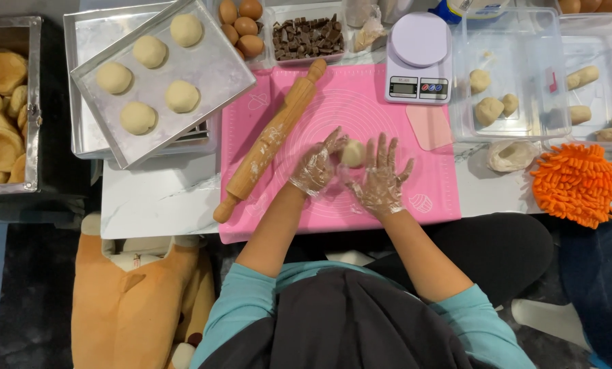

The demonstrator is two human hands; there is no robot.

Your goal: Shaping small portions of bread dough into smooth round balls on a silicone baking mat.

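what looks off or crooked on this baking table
The top baking tray, holding five dough balls, sits skewed across the tray stack beneath it rather than squared up. The rolling pin lies diagonally, half off the pink mat. Nothing looks spilled. Both gloved hands, left hand and right hand, cup a dough piece.

The rolling pin was floury bare wood on a smooth matt pink mat. The baking tray was dull brushed metal. Thin, crinkled clear plastic gloves covered both hands.
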